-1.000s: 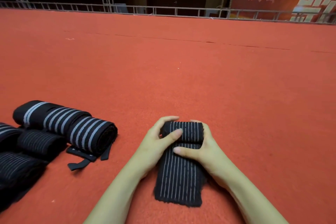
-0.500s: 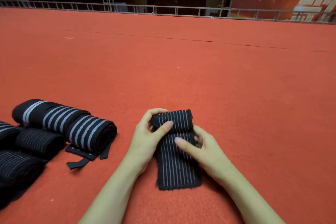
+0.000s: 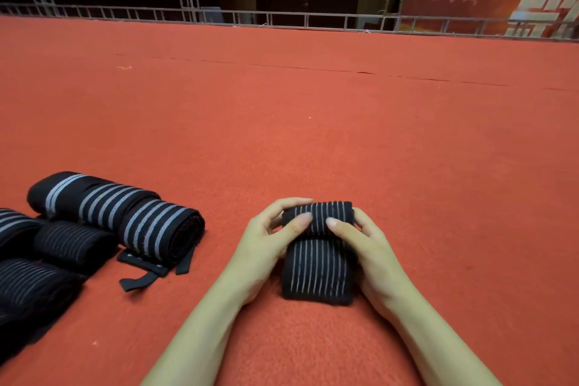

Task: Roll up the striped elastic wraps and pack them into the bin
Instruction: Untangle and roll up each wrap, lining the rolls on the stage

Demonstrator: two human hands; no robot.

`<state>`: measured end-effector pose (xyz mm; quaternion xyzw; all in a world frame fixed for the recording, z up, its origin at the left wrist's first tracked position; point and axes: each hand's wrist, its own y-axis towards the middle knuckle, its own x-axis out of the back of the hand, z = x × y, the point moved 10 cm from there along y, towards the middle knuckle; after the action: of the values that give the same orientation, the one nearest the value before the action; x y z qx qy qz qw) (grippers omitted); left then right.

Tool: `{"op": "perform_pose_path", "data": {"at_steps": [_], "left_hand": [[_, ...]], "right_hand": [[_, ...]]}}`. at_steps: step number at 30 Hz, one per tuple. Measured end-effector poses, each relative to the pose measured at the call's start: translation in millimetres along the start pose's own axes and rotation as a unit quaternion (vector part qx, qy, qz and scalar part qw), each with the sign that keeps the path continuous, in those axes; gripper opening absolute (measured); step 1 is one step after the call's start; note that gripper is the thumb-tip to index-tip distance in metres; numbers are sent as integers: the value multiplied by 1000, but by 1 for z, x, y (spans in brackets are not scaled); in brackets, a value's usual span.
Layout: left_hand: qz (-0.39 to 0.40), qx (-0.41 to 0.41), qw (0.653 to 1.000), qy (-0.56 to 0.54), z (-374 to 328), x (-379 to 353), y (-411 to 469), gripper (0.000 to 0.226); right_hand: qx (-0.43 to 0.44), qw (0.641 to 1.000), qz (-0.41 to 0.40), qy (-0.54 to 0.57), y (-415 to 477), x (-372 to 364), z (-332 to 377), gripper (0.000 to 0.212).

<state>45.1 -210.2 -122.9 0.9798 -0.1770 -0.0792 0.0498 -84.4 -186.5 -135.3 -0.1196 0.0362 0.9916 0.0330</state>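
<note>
A black elastic wrap with thin white stripes (image 3: pixel 318 273) lies on the red carpet in front of me, its far end rolled into a cylinder. My left hand (image 3: pixel 266 244) grips the roll's left end, thumb on top. My right hand (image 3: pixel 363 244) grips the right end the same way. A short flat tail of the wrap still lies unrolled toward me. No bin shows in the head view.
At the left lie several rolled black wraps: a long row of wide-striped rolls (image 3: pixel 125 216) with loose strap ends (image 3: pixel 141 266), and thin-striped rolls (image 3: pixel 69 244) by the frame edge. A metal rail (image 3: pixel 282 20) bounds the far edge of the red carpet (image 3: pixel 313 119).
The roll has grown thicker and come toward me as both hands turned it; the flat tail has got shorter.
</note>
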Motion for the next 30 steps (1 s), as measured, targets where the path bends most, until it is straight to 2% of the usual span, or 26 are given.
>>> {"op": "perform_pose_path", "data": {"at_steps": [5,9,12,17,19,22,26,30], "left_hand": [[36,-44,995,78,-4,-9,-1,29],[36,27,999,-27,9,-8,-1,39],[10,-10,1000,24,2,-2,1,33],[30,-33,999,-9,-1,-5,1,30],[34,-25,998,-37,0,-7,1,27],[10,19,996,-86,5,-4,3,35],[5,33,999,-40,-3,1,-2,35],[35,35,999,-22,-20,2,-22,35]], "right_hand": [[-13,1000,-13,17,-1,2,1,30],[-15,1000,3,16,-3,0,1,35],[-18,1000,-4,20,-3,2,2,39],[-14,997,-2,78,-1,1,7,30],[-3,996,1,93,0,1,8,25],[5,996,-3,92,0,2,9,24],[21,997,10,75,-7,-2,21,19],[29,997,39,68,-30,-12,40,32]]}}
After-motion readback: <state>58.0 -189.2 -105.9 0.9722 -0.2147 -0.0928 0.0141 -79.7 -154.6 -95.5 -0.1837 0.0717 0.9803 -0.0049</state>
